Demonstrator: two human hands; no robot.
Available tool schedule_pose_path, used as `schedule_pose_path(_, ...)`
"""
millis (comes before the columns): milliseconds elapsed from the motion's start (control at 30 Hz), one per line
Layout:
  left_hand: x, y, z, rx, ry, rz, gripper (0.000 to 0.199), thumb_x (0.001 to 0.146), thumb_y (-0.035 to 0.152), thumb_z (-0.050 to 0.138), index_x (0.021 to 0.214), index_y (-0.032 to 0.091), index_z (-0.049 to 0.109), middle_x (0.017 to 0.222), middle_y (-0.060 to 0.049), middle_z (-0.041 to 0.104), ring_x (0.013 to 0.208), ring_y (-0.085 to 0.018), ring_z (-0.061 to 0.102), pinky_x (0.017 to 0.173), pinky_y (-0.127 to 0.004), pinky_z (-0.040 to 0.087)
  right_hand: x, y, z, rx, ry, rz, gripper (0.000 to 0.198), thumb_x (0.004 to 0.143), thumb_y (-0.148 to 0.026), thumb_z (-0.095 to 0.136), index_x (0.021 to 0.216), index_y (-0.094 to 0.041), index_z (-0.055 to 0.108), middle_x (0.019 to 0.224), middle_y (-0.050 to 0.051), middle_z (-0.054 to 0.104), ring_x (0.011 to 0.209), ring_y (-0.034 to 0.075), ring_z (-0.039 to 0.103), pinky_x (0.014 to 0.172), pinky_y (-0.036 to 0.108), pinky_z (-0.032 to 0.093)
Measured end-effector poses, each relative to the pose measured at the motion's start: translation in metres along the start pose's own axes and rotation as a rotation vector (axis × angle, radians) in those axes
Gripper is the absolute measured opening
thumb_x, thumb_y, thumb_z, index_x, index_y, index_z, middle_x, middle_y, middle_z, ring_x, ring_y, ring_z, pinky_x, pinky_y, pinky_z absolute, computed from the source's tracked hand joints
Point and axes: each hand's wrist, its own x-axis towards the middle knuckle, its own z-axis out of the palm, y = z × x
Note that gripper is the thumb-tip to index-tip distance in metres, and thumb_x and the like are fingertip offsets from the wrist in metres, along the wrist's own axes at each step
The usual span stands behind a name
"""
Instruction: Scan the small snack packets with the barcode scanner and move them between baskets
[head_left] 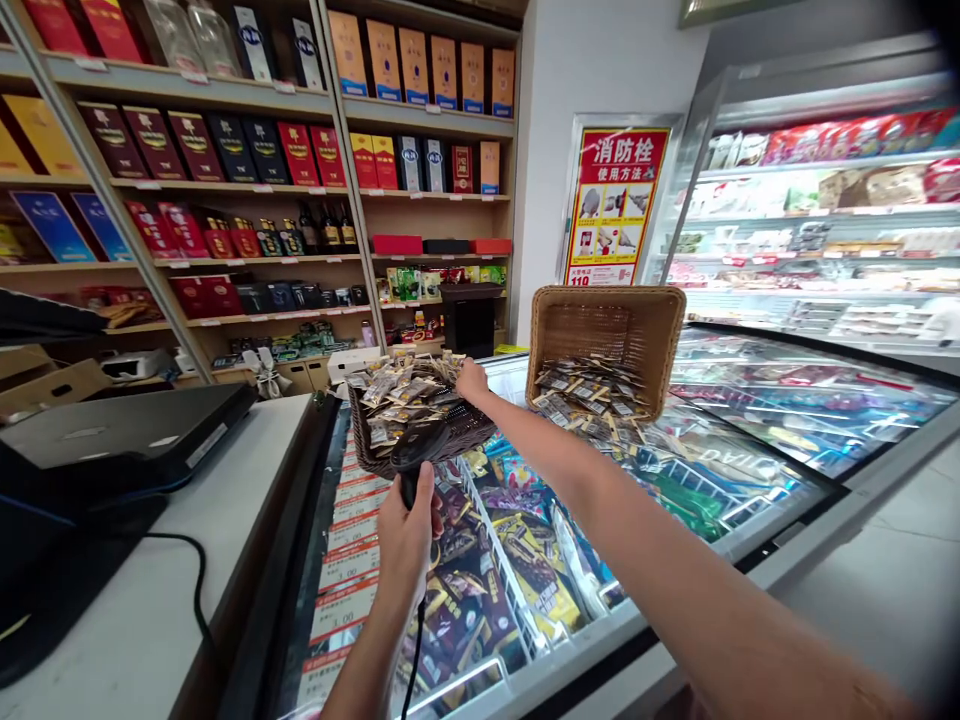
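Note:
My left hand (409,525) is closed around the handle of a black handheld barcode scanner (421,447), its cord hanging down past my wrist. The scanner head is in front of a dark woven basket (361,440) heaped with small clear-and-brown packets (405,390). At the right far side of that basket, my right hand (472,381) has its fingers closed among the packets by the rim; what they hold is hidden. Right of it, a light brown wicker basket (607,320) is tipped towards me, with similar packets (592,385) inside and spilling out in front.
Both baskets rest on the glass top of a chest freezer (750,555) with ice creams inside. Price labels (349,575) line its left side. A white counter (247,470) bearing a black device (135,435) is at left. Shelves of boxes (262,220) stand behind.

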Motion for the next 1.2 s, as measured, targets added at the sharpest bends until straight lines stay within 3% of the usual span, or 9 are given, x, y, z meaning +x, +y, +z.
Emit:
schedule_pose_path(100,-0.001,0.002,0.001,-0.004,-0.015,-0.003,0.061,0.074,0.078,0.074,0.084,0.020,0.061,0.062,0.004,0.059,0.043,-0.011,0.051,0.041,-0.024,0.035,-0.017,0.007,-0.018,-0.022,-0.022,0.021,0.021,0.086,-0.009,0.056,0.103,-0.021,0.060,0.100,0.010,0.071,0.096,0.025,0.067,0.084,0.033,0.048)
schedule_pose_path(200,-0.003,0.005,0.003,-0.009,-0.040,-0.003,0.063,0.072,0.079,0.076,0.083,0.020,0.059,0.063,0.004,0.058,0.043,-0.010,0.051,0.040,-0.023,0.035,-0.041,0.017,-0.037,0.073,0.007,-0.057,0.007,0.089,-0.018,0.057,0.088,-0.024,0.054,0.089,0.004,0.069,0.092,0.022,0.065,0.083,0.030,0.047)
schedule_pose_path(367,-0.005,0.007,0.005,0.006,-0.053,0.005,0.061,0.076,0.079,0.073,0.078,0.020,0.056,0.064,0.004,0.060,0.044,-0.009,0.051,0.041,-0.022,0.036,-0.092,0.037,-0.068,0.275,0.067,-0.081,0.029,0.094,-0.046,0.059,0.078,-0.025,0.049,0.081,0.001,0.067,0.086,0.021,0.066,0.083,0.030,0.046)
schedule_pose_path(633,-0.001,0.005,0.007,-0.025,-0.073,0.010,0.057,0.076,0.073,0.077,0.081,0.021,0.055,0.060,0.007,0.056,0.043,-0.009,0.050,0.039,-0.022,0.035,-0.148,0.074,-0.096,0.448,0.269,-0.065,0.018,0.089,-0.037,0.061,0.082,-0.024,0.051,0.115,0.007,0.071,0.089,0.019,0.066,0.083,0.031,0.050)
schedule_pose_path(800,-0.002,0.004,0.008,0.011,-0.154,-0.013,0.056,0.077,0.073,0.077,0.084,0.021,0.057,0.063,0.006,0.058,0.043,-0.008,0.049,0.038,-0.021,0.035,-0.156,0.098,-0.104,0.471,0.227,0.033,0.013,0.094,-0.033,0.048,0.097,-0.024,0.057,0.098,0.004,0.069,0.066,0.017,0.054,0.067,0.031,0.044)
schedule_pose_path(900,-0.003,0.003,0.010,0.017,-0.201,0.001,0.053,0.076,0.068,0.080,0.083,0.021,0.057,0.064,0.005,0.059,0.044,-0.009,0.051,0.039,-0.020,0.036,-0.153,0.106,-0.108,0.433,0.238,0.064,0.017,0.095,-0.029,0.045,0.103,-0.024,0.058,0.088,0.003,0.066,0.070,0.020,0.055,0.069,0.031,0.042)
schedule_pose_path(1033,-0.005,0.000,0.012,0.055,-0.280,0.020,0.052,0.080,0.069,0.077,0.080,0.021,0.056,0.065,0.003,0.061,0.044,-0.009,0.051,0.039,-0.021,0.036,-0.150,0.108,-0.110,0.395,0.266,0.053,0.020,0.095,-0.027,0.044,0.109,-0.025,0.059,0.096,0.004,0.068,0.083,0.022,0.061,0.076,0.030,0.045)
schedule_pose_path(1200,-0.008,0.000,0.013,0.176,-0.452,0.003,0.057,0.079,0.075,0.074,0.081,0.020,0.058,0.068,0.002,0.060,0.043,-0.008,0.050,0.039,-0.022,0.036,-0.148,0.109,-0.110,0.393,0.272,-0.060,0.022,0.094,-0.020,0.041,0.111,-0.023,0.056,0.114,0.008,0.069,0.094,0.021,0.064,0.083,0.029,0.045)
